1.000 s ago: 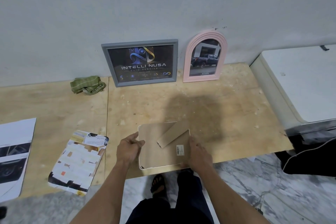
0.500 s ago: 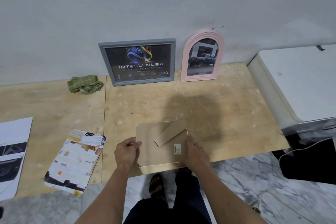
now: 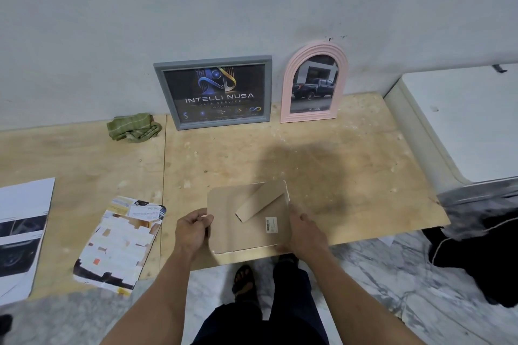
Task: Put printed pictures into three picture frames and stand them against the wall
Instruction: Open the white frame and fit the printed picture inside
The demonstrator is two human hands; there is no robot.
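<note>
A third picture frame (image 3: 227, 202) lies face down at the near edge of the plywood table (image 3: 336, 165), brown backing up, its stand flap (image 3: 262, 202) raised and a small barcode label near its right side. My left hand (image 3: 193, 230) grips its left edge. My right hand (image 3: 304, 228) holds its right edge. A grey frame (image 3: 213, 92) with a dark "INTELLI NUSA" print and a pink arched frame (image 3: 314, 82) with a pickup truck picture lean upright against the wall.
A crumpled green cloth (image 3: 133, 126) lies by the wall on the left. Printed sheets (image 3: 120, 241) and car prints (image 3: 19, 232) lie at the near left. A white appliance (image 3: 462, 120) adjoins the table's right end. Marble floor and my feet are below.
The face-down frame has shifted slightly and its near edge now sits a little higher. Both hands stay on its sides, my left hand closing more around the left edge.
</note>
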